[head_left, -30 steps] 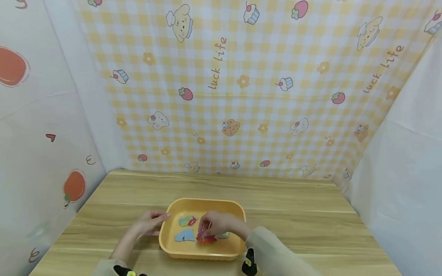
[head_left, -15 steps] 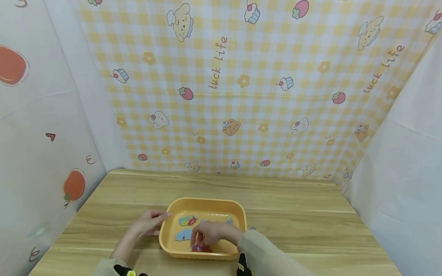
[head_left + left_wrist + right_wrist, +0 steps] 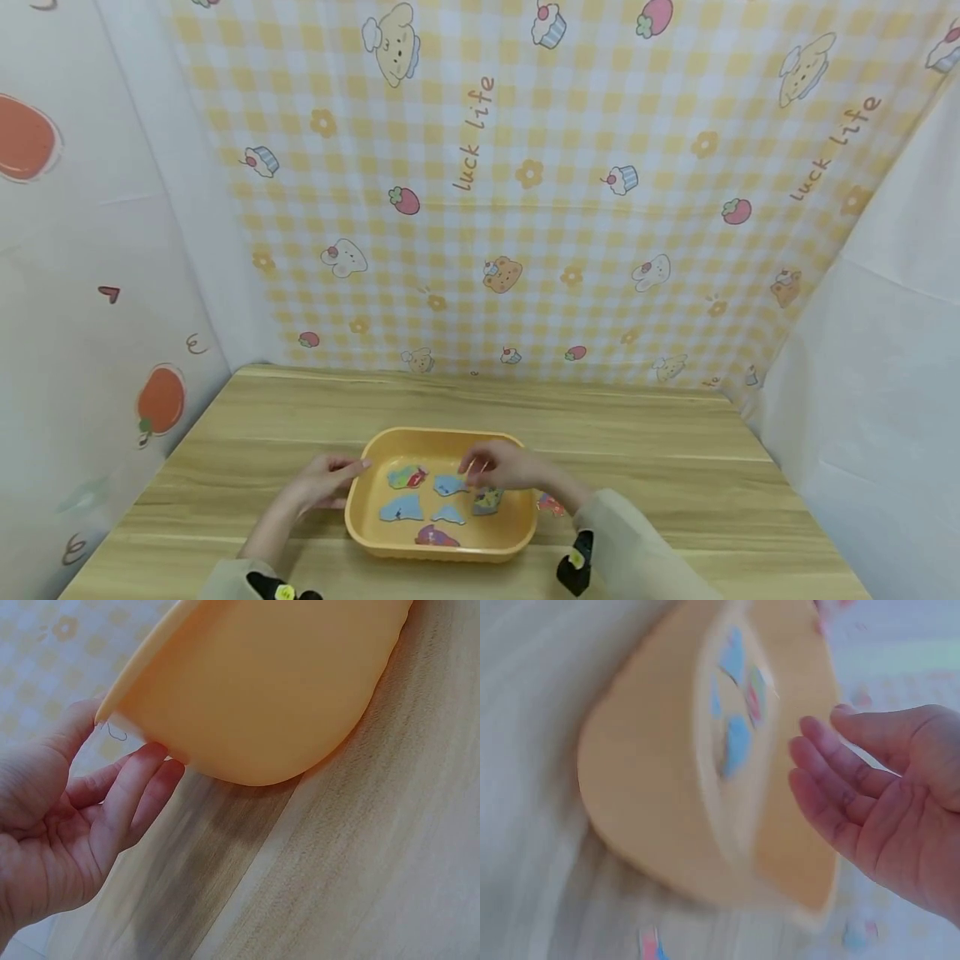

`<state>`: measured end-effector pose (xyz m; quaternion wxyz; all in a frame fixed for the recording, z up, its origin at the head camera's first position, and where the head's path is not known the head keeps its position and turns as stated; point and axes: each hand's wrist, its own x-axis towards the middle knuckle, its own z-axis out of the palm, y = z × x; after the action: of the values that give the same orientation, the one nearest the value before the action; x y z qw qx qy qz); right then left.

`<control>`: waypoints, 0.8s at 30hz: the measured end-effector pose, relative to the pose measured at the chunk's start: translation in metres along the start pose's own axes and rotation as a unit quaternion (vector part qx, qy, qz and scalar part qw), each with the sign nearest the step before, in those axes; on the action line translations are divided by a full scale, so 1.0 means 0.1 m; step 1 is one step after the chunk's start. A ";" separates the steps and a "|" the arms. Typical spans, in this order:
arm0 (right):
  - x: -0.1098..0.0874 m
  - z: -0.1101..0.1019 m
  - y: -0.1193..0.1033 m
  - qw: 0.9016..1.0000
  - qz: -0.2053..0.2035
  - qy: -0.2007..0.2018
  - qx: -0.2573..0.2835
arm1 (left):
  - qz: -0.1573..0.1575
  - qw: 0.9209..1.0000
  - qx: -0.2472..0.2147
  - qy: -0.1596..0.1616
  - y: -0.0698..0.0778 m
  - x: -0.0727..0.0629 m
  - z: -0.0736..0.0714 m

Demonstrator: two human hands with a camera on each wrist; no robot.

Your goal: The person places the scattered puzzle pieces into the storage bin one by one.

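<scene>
My left hand (image 3: 330, 483) holds the left end of a yellow plastic tub (image 3: 517, 533). In the left wrist view the thumb is at the rim and the fingers lie against the outer wall. My right hand (image 3: 506, 465) is over the tub's right half, fingers loosely bent with nothing between them. Several flat, puzzle-like pieces lie in the tub: a green and red piece (image 3: 407, 477), a large blue piece (image 3: 402, 508), two smaller blue ones, a green-blue piece (image 3: 487, 501) below the right hand, and a purple-red piece (image 3: 437, 537) near the front wall.
The tub stands on a wood-grain table (image 3: 660, 467). Another colourful piece (image 3: 551, 505) lies on the table just right of the tub, partly behind the right wrist. A yellow checked cloth (image 3: 480, 250) hangs at the back, with white cloth at both sides.
My right hand moved the purple-red piece from the tub's middle to its front, let it go and rose toward the back right. More pieces now show. The left hand stays at the rim.
</scene>
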<state>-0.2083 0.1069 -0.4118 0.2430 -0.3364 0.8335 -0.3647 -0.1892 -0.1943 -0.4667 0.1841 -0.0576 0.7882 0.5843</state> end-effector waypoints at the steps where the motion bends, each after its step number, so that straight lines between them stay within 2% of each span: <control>1: -0.05 -0.06 0.05 1.000 0.002 0.021 0.011 | 0.000 1.000 -0.001 -0.001 0.00 0.00 0.00; 4: -0.19 -0.19 0.23 0.995 0.021 0.091 0.036 | 0.001 1.000 -0.002 -0.002 -0.02 0.01 -0.01; 7: -0.33 -0.25 0.44 0.985 0.047 0.158 0.055 | 0.004 1.000 -0.002 -0.006 -0.04 0.01 -0.03; 10: -0.45 -0.26 0.63 0.975 0.075 0.202 0.061 | 0.006 1.000 -0.001 -0.008 -0.05 0.02 -0.04; 12: -0.51 -0.24 0.74 0.971 0.085 0.213 0.066 | 0.008 1.000 -0.001 -0.011 -0.06 0.02 -0.04; 17: -0.62 -0.18 0.93 0.971 0.102 0.200 0.084 | 0.014 1.000 0.005 -0.018 -0.07 0.03 -0.04; 22: -0.70 -0.13 1.01 0.969 0.129 0.189 0.091 | 0.011 1.000 0.002 -0.007 -0.07 0.04 -0.02; 24: -0.72 -0.12 1.03 0.971 0.123 0.185 0.087 | 0.010 1.000 0.003 -0.005 -0.06 0.04 -0.02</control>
<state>-0.2092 0.2177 -0.4724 0.1564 -0.1355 0.8641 -0.4589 -0.1915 -0.1976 -0.4735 0.1821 -0.0464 0.7894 0.5843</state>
